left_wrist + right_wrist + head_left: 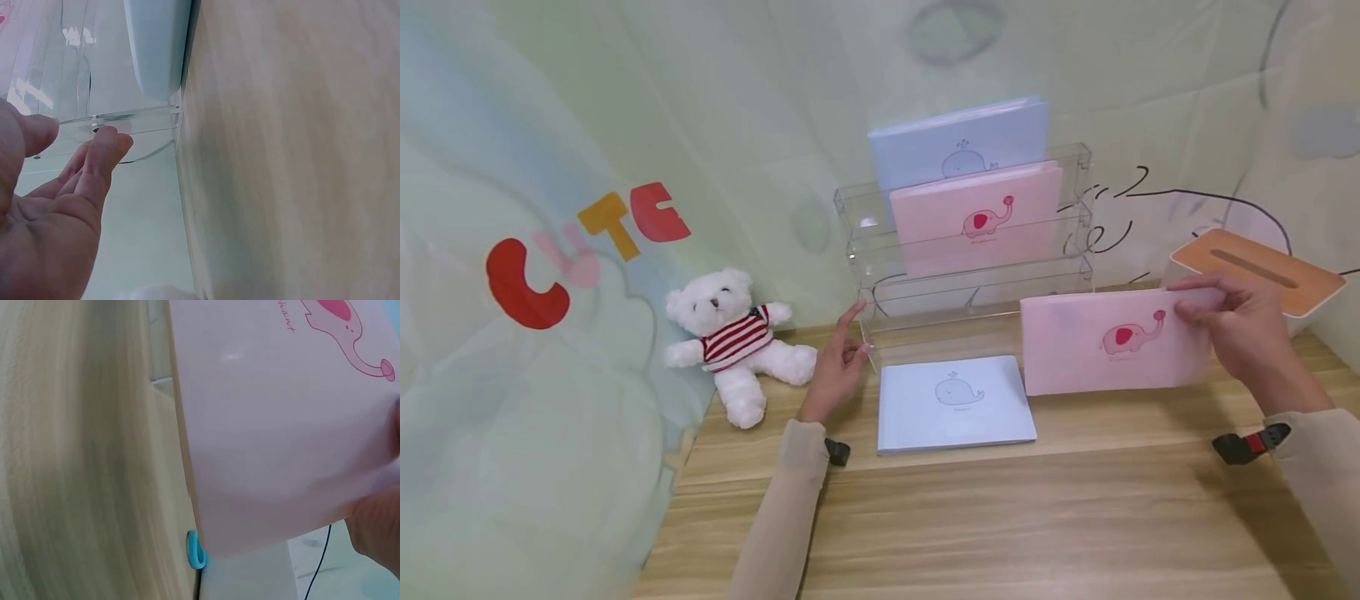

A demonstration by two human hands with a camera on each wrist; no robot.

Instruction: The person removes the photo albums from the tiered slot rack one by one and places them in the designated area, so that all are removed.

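A pink booklet [1060,350] with an elephant on its cover hangs upright in my right hand [1240,325], pinched at its right end. Beside the left side panel of a clear tiered rack [940,337] is my left hand [838,371], its index finger pointing up along it. In the left wrist view, the left fingertips [107,132] rest at the panel's outer face, with the thumb near its edge. A blue whale booklet [925,425] lies flat before the rack. Its upper tiers hold another blue whale booklet [917,154] and another pink elephant booklet [932,217].
Left of the rack, a white teddy bear [737,333] in a striped top sits against the printed cloth backdrop [760,125]. Behind the right hand stands an orange-topped object [1217,246] with a long slot. The wooden table [970,533] stretches toward me.
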